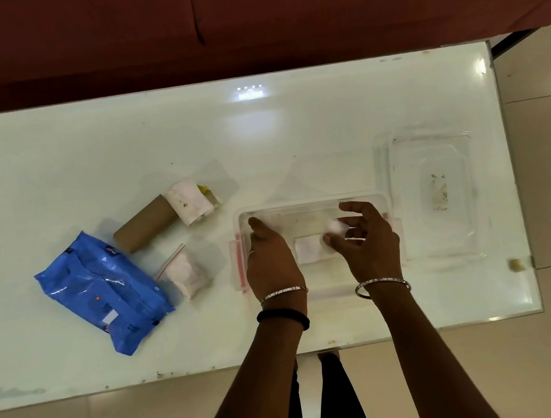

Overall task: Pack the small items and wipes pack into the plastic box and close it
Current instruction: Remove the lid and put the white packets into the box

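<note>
Nearest us, both our hands reach into the clear box (311, 204), which stands open on the white bench (292, 131). Our left hand (271, 260) lies palm down over the box's left end, fingers loosely curled; we cannot tell whether it holds anything. Our right hand (369, 246) has its fingers spread, with a small white wad (334, 226) pinched at thumb and fingertip over the box's middle. Between the hands, a white packet (309, 248) lies flat on the box floor. Just right of the box, touching or nearly so, the clear lid (437, 190) lies flat. Left of the box, apart from both hands, a zip bag (185, 272) lies beside the blue wipes pack (105, 293). Farther back lie a cardboard tube (145, 227) and, touching its end, a white bundle (190, 199).
</note>
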